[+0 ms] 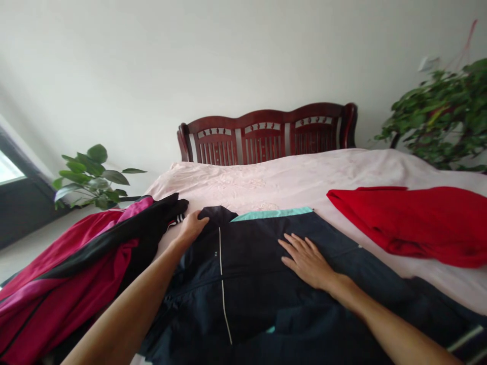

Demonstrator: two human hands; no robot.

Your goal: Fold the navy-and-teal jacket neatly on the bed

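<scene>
The left hand (pixel 192 226) pinches the far left corner of a dark jacket (pixel 251 284); the right hand (pixel 306 261) lies flat and open on its middle. The jacket is spread on a pink bedspread (pixel 297 180), navy with a thin white stripe and a teal edge. 1 magenta and black garment (pixel 76 258) lies left, 1 red garment (pixel 414 220) right, and 2 plants (pixel 91 177) flank the bed.
</scene>
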